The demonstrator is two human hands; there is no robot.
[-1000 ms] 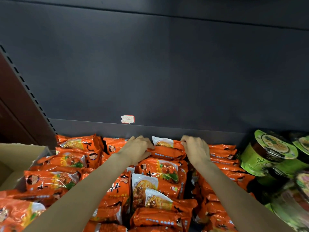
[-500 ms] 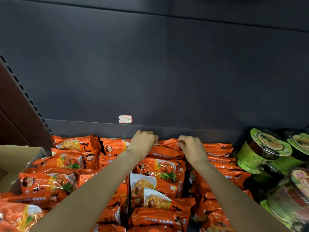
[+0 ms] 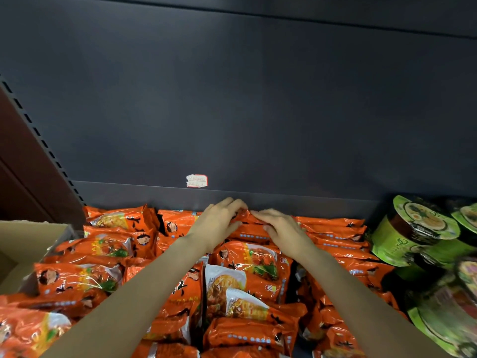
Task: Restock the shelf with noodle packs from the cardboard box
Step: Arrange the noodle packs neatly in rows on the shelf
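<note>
Orange noodle packs fill the shelf in several rows. Both my hands reach to the back of the middle row. My left hand and my right hand lie with straight fingers on the rearmost orange pack, pressing it down against the shelf's back rail. More packs lie stacked in front of it, under my forearms. The cardboard box stands open at the far left, its inside mostly out of view.
Green round noodle bowls are stacked at the right end of the shelf. A dark back panel with a small price sticker rises behind. A perforated upright borders the left side.
Both hands have moved closer together at the back of the middle row. The rear pack has been pushed flat, its white end no longer showing. The view shifted slightly.
</note>
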